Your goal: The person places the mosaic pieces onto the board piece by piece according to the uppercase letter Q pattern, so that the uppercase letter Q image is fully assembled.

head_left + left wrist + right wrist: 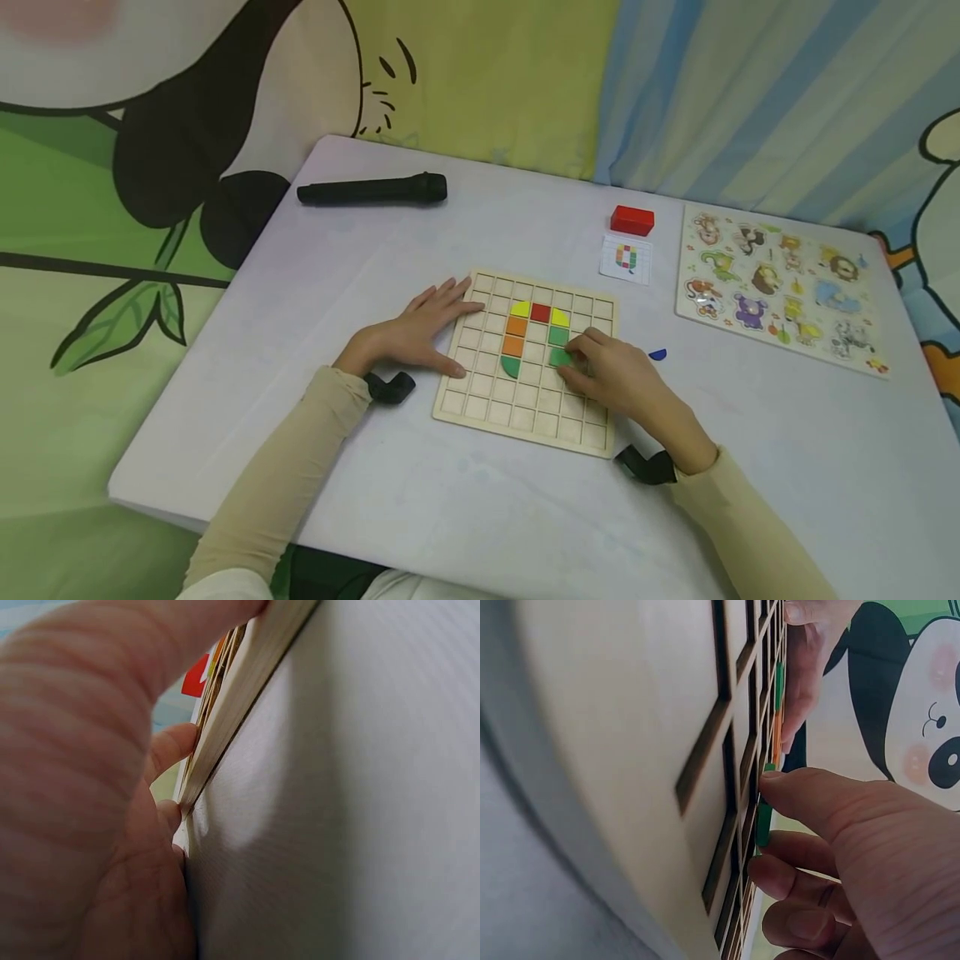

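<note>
Green piece [559, 357] sits on the wooden grid board [480, 407], pinched by right hand [618, 379] in a cell below the green square. Left hand [416, 333] lies flat, fingers relaxed, on the board's left edge on the bench [337, 275].

Head view high above grid board [525, 367]; wrist views edge-close.

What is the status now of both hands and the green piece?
Left hand flat, steadying grid board. Right hand pinching green piece over a board cell. Nothing blocking; blue piece lies apart on table.
</note>
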Motion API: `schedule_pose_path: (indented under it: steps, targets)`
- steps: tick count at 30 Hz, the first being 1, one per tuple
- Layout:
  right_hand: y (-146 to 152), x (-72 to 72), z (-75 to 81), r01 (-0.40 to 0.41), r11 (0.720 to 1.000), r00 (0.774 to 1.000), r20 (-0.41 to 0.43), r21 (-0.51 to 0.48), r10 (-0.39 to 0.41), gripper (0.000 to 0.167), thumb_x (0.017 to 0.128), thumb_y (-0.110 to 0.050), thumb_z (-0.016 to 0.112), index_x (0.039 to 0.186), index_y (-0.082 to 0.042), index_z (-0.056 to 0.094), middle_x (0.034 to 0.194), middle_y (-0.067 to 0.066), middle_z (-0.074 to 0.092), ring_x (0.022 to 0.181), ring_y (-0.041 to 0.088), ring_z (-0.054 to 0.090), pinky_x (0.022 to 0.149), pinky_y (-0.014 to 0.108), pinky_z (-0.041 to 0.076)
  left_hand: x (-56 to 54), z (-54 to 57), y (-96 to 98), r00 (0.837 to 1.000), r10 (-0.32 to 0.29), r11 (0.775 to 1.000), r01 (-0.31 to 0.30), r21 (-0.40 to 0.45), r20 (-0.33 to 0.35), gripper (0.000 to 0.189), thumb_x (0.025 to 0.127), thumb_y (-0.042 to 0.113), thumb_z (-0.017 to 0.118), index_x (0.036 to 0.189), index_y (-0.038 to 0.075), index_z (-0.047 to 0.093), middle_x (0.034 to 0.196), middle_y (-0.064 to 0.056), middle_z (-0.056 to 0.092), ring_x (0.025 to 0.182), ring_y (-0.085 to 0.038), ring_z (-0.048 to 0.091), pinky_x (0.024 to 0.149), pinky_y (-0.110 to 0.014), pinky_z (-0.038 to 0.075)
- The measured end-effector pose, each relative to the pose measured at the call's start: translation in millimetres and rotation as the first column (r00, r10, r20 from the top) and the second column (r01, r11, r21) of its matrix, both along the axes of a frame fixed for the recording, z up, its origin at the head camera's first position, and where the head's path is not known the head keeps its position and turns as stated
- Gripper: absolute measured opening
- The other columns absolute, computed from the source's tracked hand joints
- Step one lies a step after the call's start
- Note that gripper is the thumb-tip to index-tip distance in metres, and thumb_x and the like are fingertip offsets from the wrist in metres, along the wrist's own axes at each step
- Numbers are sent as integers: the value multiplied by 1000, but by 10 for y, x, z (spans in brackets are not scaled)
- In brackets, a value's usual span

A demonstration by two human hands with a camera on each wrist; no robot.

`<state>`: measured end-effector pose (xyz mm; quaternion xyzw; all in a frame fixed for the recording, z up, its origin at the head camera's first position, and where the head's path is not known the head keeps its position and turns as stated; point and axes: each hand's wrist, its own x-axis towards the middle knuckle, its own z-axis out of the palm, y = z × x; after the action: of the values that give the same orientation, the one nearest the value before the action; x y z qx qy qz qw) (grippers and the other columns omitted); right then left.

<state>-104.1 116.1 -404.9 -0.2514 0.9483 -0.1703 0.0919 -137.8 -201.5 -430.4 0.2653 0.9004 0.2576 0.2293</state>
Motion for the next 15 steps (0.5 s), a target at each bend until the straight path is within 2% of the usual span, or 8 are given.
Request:
schedule_pose_path:
  steps: [8,15]
  targets:
    - [-49,7,14,14,1000,1000,-3,27,-14,31,87,-26,73,108,-4,68,81,0,58,70,16,52,59,27,43,-4,20,18,1000,2,1000,-2,-6,5,102,76,55,77,156,27,20,164,2,-14,150,-20,-18,122,-44,-8]
    - [-116,29,26,-28,997,997,-72,70,33,28,87,-24,74,104,-2,71,67,-2,56,62,13,49,52,24,38,-7,-1,7,1000,6,1000,-6,-15,3,103,75,56,77,156,27,20,164,4,-15,150,-19,-18,122,-44,-8]
